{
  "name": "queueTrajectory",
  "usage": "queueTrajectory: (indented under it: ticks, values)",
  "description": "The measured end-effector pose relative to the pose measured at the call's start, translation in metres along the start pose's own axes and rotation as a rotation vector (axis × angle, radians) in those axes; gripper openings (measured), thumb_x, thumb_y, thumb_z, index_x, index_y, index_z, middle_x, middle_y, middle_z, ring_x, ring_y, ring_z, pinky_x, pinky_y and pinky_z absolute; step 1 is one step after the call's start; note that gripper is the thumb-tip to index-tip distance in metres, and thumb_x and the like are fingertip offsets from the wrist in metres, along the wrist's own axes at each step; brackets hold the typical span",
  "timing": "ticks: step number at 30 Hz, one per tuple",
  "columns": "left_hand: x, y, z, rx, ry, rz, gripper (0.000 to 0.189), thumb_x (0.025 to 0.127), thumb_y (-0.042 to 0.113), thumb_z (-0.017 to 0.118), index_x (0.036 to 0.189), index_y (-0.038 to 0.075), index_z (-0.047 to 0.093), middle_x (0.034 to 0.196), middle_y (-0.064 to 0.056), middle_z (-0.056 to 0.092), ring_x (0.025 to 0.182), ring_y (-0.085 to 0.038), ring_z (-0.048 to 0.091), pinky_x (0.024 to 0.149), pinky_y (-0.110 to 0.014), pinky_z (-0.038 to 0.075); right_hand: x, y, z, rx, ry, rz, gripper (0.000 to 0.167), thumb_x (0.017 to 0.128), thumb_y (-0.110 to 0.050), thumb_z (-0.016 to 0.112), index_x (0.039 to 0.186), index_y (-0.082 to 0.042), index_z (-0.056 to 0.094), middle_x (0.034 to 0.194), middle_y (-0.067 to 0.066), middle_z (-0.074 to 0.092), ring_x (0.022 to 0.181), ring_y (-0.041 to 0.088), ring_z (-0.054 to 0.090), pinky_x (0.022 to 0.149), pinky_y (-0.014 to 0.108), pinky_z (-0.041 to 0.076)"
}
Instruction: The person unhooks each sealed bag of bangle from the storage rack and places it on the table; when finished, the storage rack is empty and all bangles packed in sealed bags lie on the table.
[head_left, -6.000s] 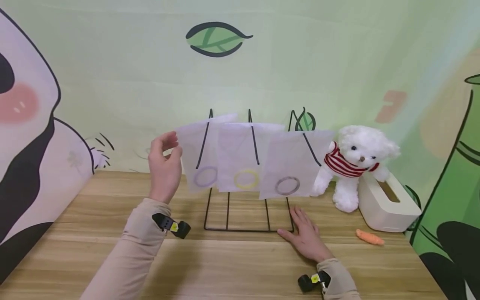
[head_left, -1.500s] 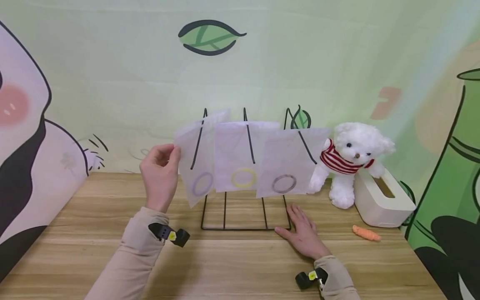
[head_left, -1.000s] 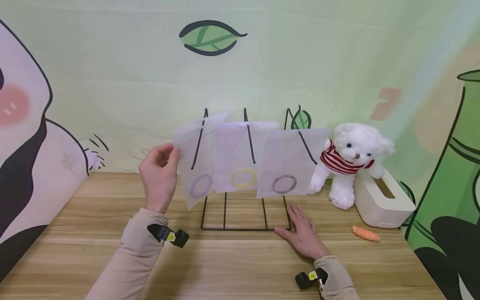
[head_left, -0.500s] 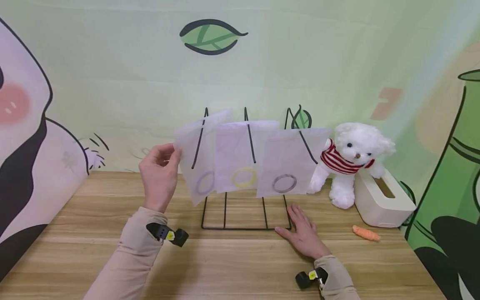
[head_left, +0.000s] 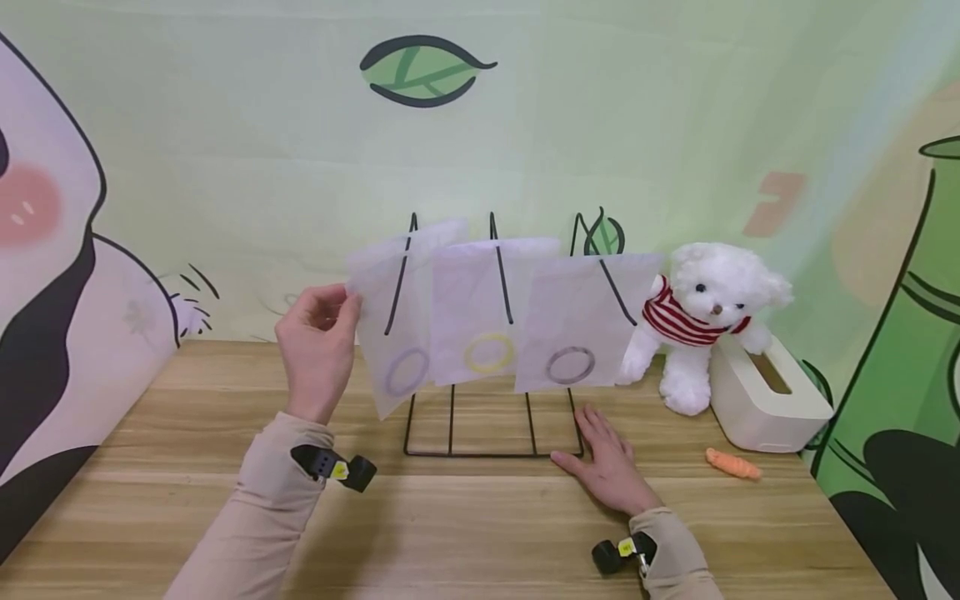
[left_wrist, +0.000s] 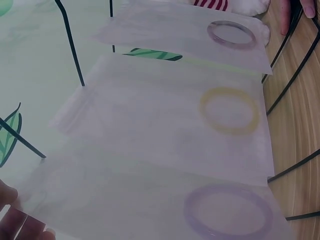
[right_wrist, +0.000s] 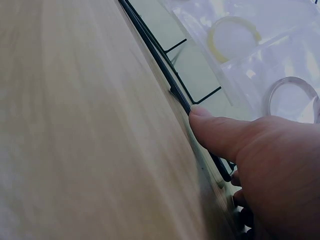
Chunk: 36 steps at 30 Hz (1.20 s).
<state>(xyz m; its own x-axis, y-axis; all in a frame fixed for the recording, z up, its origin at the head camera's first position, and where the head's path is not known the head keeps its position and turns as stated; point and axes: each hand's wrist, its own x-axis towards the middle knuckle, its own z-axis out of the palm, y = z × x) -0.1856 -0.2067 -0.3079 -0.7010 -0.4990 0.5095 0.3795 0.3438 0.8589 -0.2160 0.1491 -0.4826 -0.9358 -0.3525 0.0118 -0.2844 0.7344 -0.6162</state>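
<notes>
A black wire display rack point(head_left: 493, 455) stands on the table with three frosted plastic bags hanging from its prongs. My left hand point(head_left: 318, 354) pinches the left edge of the left bag point(head_left: 401, 292) between thumb and fingers; a purple ring point(head_left: 407, 372) shows in it. The middle bag point(head_left: 480, 283) holds a yellow ring point(head_left: 490, 353), the right bag point(head_left: 577, 300) a greyish-brown ring point(head_left: 570, 365). The left bag hangs turned, its lower corner pointing down. My right hand point(head_left: 611, 467) rests on the rack's front right corner with fingers extended, the thumb on the wire in the right wrist view.
Right of the rack, a white teddy bear point(head_left: 686, 325) in a red-striped shirt leans on a white tissue box point(head_left: 780, 408). A small orange carrot-like piece point(head_left: 733, 464) lies in front on the wooden table point(head_left: 450, 533). A printed cloth backdrop point(head_left: 225, 125) stands behind.
Six seconds ago my left hand was beside the left bag with its fingers apart; now it pinches the edge. That bag has turned and sways slightly. The right hand stays on the rack.
</notes>
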Motion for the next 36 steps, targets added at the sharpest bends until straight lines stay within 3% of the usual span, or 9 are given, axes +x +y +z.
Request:
queueTrajectory:
  ticks: [18,36]
  values:
    - [-0.004,0.004,-0.006,0.004,0.020,0.019,0.016,0.092,0.011,0.067,0.100,-0.003,0.068,0.085,-0.008,0.066,0.070,-0.014,0.059,0.063,-0.018,0.050,0.001,0.002,0.003,0.008,0.022,-0.005,0.087,0.091,-0.050,0.061,0.151,0.001,0.025,0.159,0.021,0.016,0.146,0.038,0.009,0.107,0.067,0.008]
    - [-0.007,0.008,-0.012,-0.039,0.031,0.019,0.015,0.090,0.008,0.069,0.098,-0.005,0.067,0.083,-0.006,0.064,0.070,-0.012,0.059,0.063,-0.017,0.050,0.000,0.000,0.000,0.009,-0.012,0.010,0.088,0.092,-0.053,0.059,0.152,0.000,0.022,0.159,0.020,0.014,0.146,0.038,0.006,0.107,0.067,0.007]
